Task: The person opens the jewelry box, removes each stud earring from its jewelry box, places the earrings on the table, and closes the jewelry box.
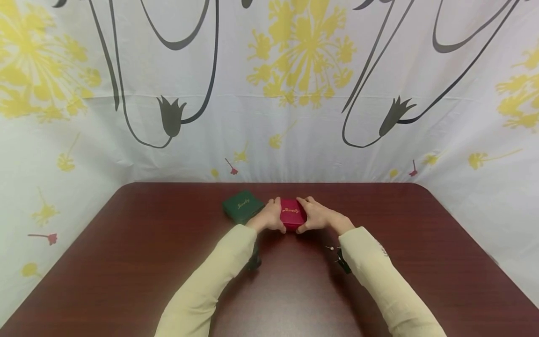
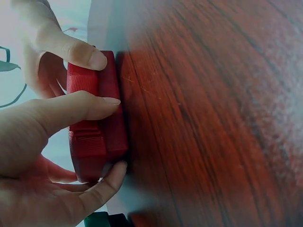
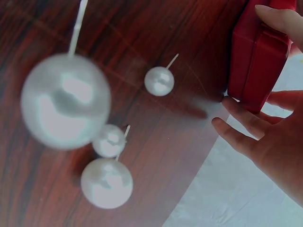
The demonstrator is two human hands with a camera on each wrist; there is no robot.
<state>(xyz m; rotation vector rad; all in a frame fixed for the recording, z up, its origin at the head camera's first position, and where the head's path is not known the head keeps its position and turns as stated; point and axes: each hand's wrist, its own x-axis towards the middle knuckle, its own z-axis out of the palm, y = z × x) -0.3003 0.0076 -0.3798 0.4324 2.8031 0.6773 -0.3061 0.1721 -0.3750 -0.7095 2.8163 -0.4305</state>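
A red jewelry box (image 1: 292,214) with gold lettering on its lid sits on the table, its lid down. My left hand (image 1: 270,216) grips it from the left side, with the thumb on the front face and fingers round the far side. From the right, my right hand (image 1: 316,216) holds the same box, its thumb also at the front. Close up in the left wrist view, both thumbs press near the seam of the red box (image 2: 113,127). Beside my left hand lies a green jewelry box (image 1: 243,206) with similar gold lettering, partly covered by that hand.
Several pearl-headed pins or studs (image 3: 159,81) lie on the table under my right wrist. The dark red wooden table (image 1: 147,243) ends at a patterned white curtain (image 1: 269,140) behind the boxes and at both sides.
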